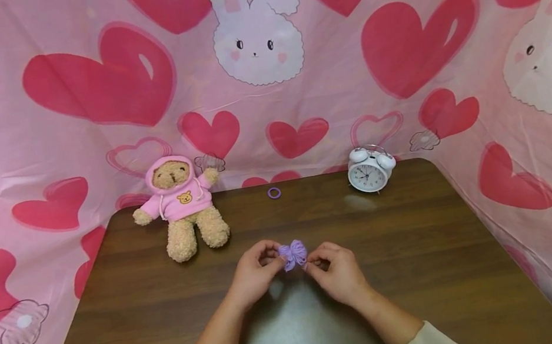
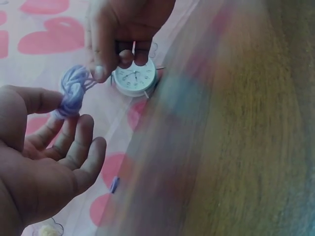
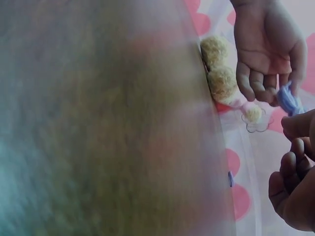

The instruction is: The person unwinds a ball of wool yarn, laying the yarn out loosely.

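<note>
A small bow-shaped bundle of purple yarn (image 1: 294,254) is held between the two hands over the middle of the table. My left hand (image 1: 253,275) pinches its left side between thumb and fingers. On the other side, the thumb and fingertips of my right hand (image 1: 339,272) pinch strands at the bundle's right end. The left wrist view shows the looped yarn (image 2: 74,93) gathered at its middle, with thin strands running to the right fingertips. In the right wrist view, the yarn (image 3: 290,100) is partly hidden by the right thumb and fingers.
A teddy bear (image 1: 185,200) in a pink hoodie sits at the back left of the brown table (image 1: 131,312). At the back right stands a white alarm clock (image 1: 367,175). Between them lies a small purple ring (image 1: 275,197). A pink heart-and-rabbit cloth (image 1: 286,99) hangs behind.
</note>
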Tool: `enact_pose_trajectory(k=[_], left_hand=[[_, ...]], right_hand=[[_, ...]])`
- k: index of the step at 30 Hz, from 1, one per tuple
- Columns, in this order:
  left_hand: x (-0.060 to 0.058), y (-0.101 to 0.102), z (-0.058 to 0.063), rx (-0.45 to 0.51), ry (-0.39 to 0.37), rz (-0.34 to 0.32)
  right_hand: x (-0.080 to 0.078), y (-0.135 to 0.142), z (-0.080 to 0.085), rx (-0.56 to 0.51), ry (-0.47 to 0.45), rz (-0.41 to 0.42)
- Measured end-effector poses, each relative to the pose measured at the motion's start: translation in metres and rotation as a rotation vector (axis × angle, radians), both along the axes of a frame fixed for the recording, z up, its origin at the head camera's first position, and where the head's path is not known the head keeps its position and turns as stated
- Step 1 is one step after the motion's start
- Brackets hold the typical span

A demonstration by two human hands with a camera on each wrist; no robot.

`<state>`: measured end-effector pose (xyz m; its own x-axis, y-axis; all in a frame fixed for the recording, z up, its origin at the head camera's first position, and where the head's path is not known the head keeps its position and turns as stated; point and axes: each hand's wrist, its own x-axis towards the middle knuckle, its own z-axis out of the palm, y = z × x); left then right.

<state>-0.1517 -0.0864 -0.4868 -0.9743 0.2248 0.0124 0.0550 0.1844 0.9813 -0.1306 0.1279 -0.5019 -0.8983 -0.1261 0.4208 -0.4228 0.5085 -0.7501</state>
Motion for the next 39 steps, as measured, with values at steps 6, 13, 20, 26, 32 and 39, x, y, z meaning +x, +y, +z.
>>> enact_pose_trajectory(k=[6,13,20,26,32,39], left_hand=[[0.001,-0.004,0.001,0.027,-0.033,-0.081],[0.003,-0.005,0.002,-0.04,0.009,-0.192],[0.002,-0.005,-0.002,-0.105,0.039,-0.21],[-0.001,-0.007,-0.005,-0.124,0.044,-0.116],[-0.003,-0.012,-0.003,-0.062,0.011,-0.034],[-0.004,-0.017,-0.002,0.097,-0.055,-0.014]], right_hand=[[-0.007,0.01,0.002,-0.005,0.006,0.037],[-0.016,0.021,0.009,-0.021,-0.015,0.043],[-0.019,0.026,0.018,-0.042,-0.009,0.059],[-0.012,0.028,0.024,-0.025,0.009,0.1],[-0.003,0.031,0.024,0.0,0.044,0.153],[0.002,0.035,0.017,0.014,0.047,0.159]])
